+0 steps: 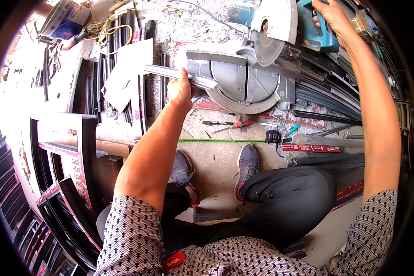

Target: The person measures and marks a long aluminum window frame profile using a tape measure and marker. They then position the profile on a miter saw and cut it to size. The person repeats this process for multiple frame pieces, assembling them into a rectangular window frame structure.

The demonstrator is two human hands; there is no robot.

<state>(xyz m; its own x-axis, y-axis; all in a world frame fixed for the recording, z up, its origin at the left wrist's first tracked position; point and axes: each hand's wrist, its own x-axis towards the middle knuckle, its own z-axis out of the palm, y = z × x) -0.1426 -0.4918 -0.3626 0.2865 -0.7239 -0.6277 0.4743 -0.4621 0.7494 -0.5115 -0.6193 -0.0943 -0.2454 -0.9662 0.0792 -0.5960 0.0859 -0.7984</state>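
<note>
My left hand (180,90) is closed around a short silvery metal profile (164,71), held over the left side of the miter saw's round grey base (230,78). The piece's right end lies above the edge of the base. Up at the right, my right hand (330,16) wraps around the teal handle (318,27) of the miter saw. The saw head is raised, and its round blade (267,45) hangs under a white guard (278,18), apart from the profile. Whether the blade is turning cannot be told.
Dark profiles (329,99) lie stacked right of the saw, with more at the left. A green tape measure strip (221,140) runs to its black case (273,136). A red screwdriver (244,123) and a marker (217,123) lie before the saw. A bucket (66,20) stands far left.
</note>
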